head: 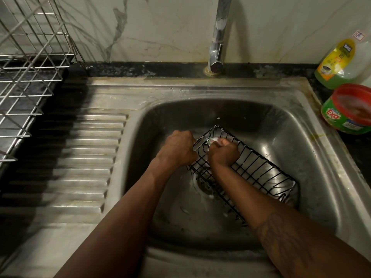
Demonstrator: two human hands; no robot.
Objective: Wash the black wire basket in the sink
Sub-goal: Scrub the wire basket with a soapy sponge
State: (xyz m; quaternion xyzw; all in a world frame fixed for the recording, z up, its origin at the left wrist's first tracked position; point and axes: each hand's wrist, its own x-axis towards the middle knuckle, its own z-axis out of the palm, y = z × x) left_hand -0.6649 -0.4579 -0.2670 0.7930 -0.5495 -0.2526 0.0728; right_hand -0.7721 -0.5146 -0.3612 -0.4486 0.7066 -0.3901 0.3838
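Only the head view to go on here. The black wire basket sits down in the sink basin, lying diagonally from far left to near right over the drain.

What I'd worry about is that everything looks wet and sudsy, so the basket could slip out of the steadying grip and clatter against the steel. The scrubbing knuckles could also snag between the wires if the strokes get too hard.

The left hand is curled tight round the basket's far-left end, with the rim right under its fingers. The right hand is inside the basket just beside it, fist closed on what looks like a pale soapy scrub pad pressed against the wires at that same far-left corner.
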